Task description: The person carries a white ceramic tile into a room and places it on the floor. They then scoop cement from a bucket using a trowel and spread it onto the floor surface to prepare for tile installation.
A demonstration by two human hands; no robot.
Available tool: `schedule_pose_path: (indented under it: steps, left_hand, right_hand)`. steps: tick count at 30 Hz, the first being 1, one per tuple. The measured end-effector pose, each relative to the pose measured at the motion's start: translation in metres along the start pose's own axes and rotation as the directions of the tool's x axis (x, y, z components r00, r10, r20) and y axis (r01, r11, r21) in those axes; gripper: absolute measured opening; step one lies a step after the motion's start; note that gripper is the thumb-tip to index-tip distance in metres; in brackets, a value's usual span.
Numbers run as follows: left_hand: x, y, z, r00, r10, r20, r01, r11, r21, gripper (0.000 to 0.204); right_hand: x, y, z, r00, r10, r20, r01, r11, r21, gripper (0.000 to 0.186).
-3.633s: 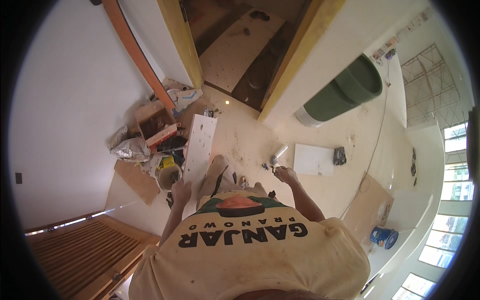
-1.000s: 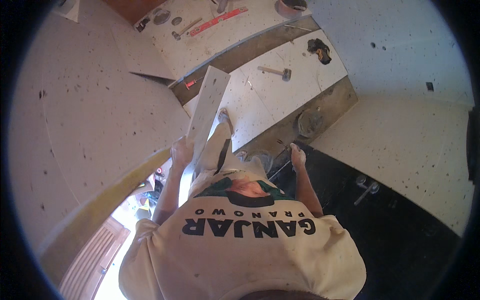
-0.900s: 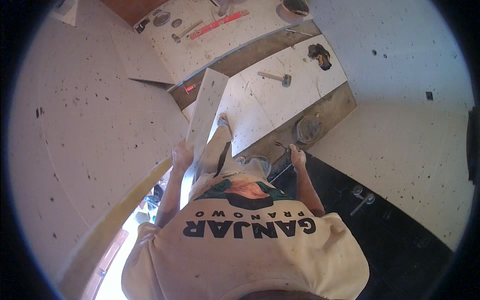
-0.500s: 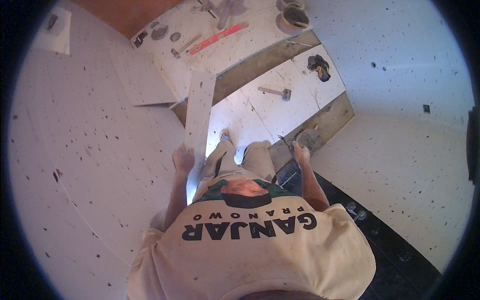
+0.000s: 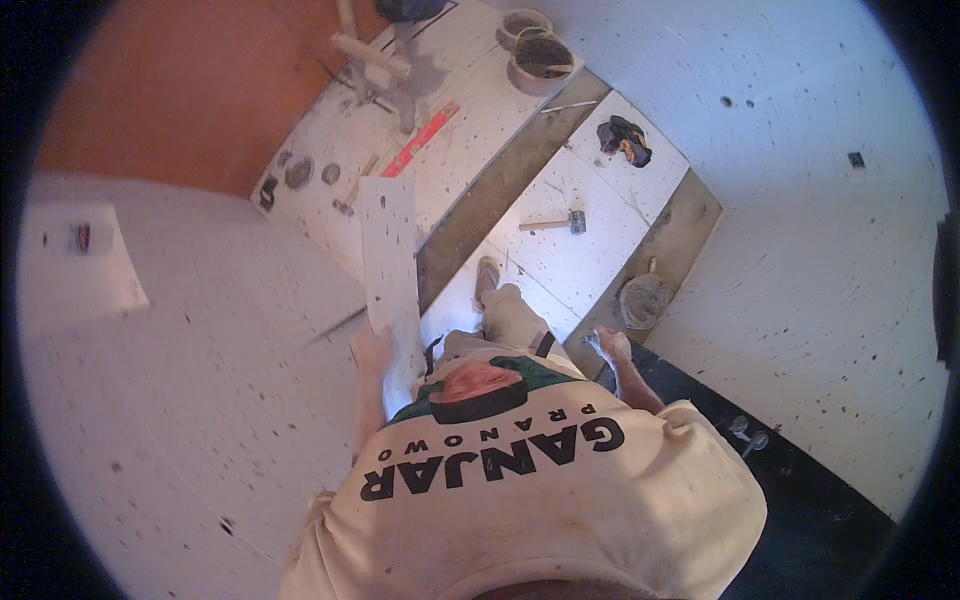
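My left hand (image 5: 371, 352) is closed on the edge of a long, narrow white tile strip (image 5: 392, 240), held lengthwise at my left side. The strip's far end reaches over the edge of the tiled floor beyond. On the right, my right hand (image 5: 612, 346) has its fingers curled round a small dark thing that I cannot make out. A round, mortar-smeared bucket (image 5: 643, 300) stands just beyond that hand. Ahead of me a mallet (image 5: 560, 223) with a wooden handle and dark head lies on white tiles.
Grey unfinished strips (image 5: 510, 185) run between the tiles. Farther off are a red spirit level (image 5: 422, 138), a hammer (image 5: 352, 190) and a mortar bucket (image 5: 541, 62). A dark crumpled item (image 5: 624, 140) lies on the right tiles. Tan limb-like shapes (image 5: 372, 58) show at the back.
My view has turned and tilted, showing more of the back wall. My right hand has drawn back from beside the bucket. My left hand still holds the tile strip.
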State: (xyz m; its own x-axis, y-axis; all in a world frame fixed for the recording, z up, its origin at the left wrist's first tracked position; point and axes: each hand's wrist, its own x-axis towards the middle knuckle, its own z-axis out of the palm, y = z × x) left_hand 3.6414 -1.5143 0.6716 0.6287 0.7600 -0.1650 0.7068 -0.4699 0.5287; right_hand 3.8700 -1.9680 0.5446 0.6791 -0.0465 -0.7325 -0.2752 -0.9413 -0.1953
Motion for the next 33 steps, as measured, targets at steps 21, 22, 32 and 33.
schedule_pose_path:
  steps: [21, 22, 32, 33]
  left_hand:
    - [0.364, 0.257, -0.034, 0.629, 0.694, 0.351, -0.706, 0.699, -0.116, 0.027]
    - [0.38, 0.266, -0.037, 0.598, 0.672, 0.437, -0.708, 0.698, -0.104, 0.026]
    - [0.465, 0.376, -0.015, 0.079, 0.679, 0.73, -0.834, 0.446, -0.324, 0.023]
    - [0.474, 0.384, -0.012, 0.038, 0.668, 0.743, -0.83, 0.435, -0.349, 0.024]
  right_hand:
    - [0.056, -0.22, -0.016, 0.859, 0.508, -0.063, -0.334, 0.65, 0.683, 0.072]
    - [0.037, -0.223, -0.009, 0.854, 0.521, -0.001, -0.355, 0.583, 0.731, 0.07]
    - [-0.097, -0.323, 0.057, 0.593, 0.765, 0.253, -0.531, 0.135, 0.836, 0.063]
    - [-0.103, -0.336, 0.058, 0.568, 0.785, 0.249, -0.533, 0.12, 0.837, 0.063]
